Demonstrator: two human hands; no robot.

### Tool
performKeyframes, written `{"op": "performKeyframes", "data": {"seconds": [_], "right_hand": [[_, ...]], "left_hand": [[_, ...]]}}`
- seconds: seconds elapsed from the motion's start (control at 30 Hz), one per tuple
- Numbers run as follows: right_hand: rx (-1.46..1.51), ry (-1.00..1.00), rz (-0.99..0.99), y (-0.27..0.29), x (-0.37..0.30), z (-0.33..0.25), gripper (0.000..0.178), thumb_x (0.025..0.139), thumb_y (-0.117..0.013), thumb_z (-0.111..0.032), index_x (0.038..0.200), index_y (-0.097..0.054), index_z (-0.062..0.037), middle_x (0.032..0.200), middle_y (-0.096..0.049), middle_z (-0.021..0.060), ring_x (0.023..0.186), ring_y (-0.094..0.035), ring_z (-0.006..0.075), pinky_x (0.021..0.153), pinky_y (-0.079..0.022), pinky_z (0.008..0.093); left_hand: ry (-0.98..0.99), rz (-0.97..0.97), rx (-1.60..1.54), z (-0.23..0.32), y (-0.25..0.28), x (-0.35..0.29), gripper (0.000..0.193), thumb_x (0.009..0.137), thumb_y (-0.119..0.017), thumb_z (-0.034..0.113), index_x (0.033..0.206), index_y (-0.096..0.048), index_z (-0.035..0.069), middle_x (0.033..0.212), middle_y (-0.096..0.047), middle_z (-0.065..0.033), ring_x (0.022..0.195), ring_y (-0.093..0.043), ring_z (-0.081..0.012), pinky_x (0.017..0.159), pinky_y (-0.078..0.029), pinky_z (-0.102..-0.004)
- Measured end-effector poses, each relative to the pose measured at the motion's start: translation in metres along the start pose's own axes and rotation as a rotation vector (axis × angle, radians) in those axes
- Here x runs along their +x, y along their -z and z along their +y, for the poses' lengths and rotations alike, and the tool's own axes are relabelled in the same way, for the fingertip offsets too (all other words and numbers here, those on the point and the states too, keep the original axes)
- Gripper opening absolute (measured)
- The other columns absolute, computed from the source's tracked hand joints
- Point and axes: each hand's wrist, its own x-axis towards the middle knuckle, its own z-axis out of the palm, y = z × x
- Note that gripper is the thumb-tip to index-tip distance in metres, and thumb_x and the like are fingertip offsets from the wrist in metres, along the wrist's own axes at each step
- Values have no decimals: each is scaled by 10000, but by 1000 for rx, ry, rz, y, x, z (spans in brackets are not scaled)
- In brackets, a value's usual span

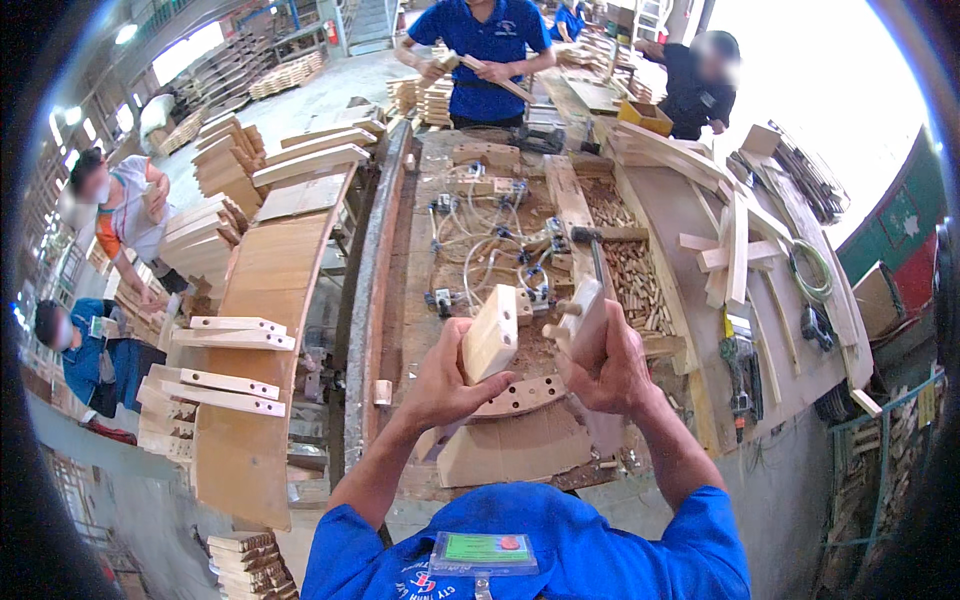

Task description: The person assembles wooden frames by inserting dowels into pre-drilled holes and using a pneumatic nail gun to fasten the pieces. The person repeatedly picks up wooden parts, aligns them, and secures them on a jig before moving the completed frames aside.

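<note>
My left hand point(440, 380) grips a pale wooden piece point(488, 338), whose end turned to the right shows two drilled holes. In my right hand point(618, 372) is a second wooden piece point(588, 318), with dowels point(563, 318) sticking out of its left side. The two pieces face each other, a small gap apart, above the workbench. Below them lies a curved wooden part point(520, 396) with several dark holes, beside a sheet of cardboard point(515, 450). Just beyond my hands, a jig of small pneumatic cylinders and clear hoses point(495, 255) is fixed to the bench.
A trough of loose dowels point(640, 285) runs to the right. Farther right are wooden strips point(735, 245), a power drill point(740, 370) and coiled hose point(810, 270). Drilled wooden parts point(230, 390) rest on the left table point(255, 290). A co-worker point(485, 50) stands across the bench.
</note>
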Motion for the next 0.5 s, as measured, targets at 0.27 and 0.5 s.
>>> {"op": "performKeyframes", "data": {"seconds": [0.27,0.5], "right_hand": [[-294,36,-156,4,19,-76,762,795,-794,-222,1419,-427,13,1163,-654,292,1058,-673,497,905,-552,534],[-413,26,-175,1,12,-93,730,812,-800,-249,1371,-414,18,1105,-647,284,994,-681,483,836,-564,549]], "left_hand": [[-130,68,323,59,28,-6,644,831,-873,288,1355,-596,35,1127,-747,-184,1021,-767,-308,861,-606,-413],[-311,125,558,53,40,-15,796,737,-904,301,1419,-561,76,1049,-707,-157,911,-735,-377,770,-588,-474]]}}
